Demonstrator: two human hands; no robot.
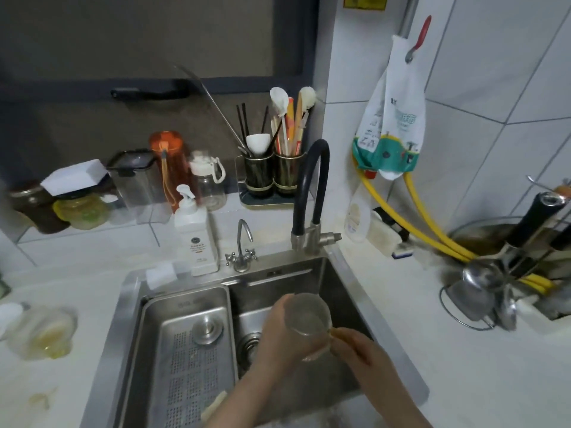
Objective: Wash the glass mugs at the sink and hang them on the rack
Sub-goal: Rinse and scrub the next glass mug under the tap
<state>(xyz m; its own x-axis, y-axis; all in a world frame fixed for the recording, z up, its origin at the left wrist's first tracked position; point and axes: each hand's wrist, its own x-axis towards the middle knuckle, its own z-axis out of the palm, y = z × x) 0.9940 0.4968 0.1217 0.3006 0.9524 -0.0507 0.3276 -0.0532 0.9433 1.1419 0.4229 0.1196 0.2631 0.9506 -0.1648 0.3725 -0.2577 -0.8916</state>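
Left hand (279, 332) wraps the mug (307, 316) body; right hand (360, 350) pinches its handle, at lower centre frame, over the sink (340, 291).

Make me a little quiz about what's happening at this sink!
1. True or false: the glass mug is held over the sink.
2. Which hand has the mug's handle? A. left hand B. right hand
3. Fill in: the white pump bottle stands left of the small chrome ____.

Key: 1. true. 2. B; the left hand wraps round the mug's body. 3. tap.
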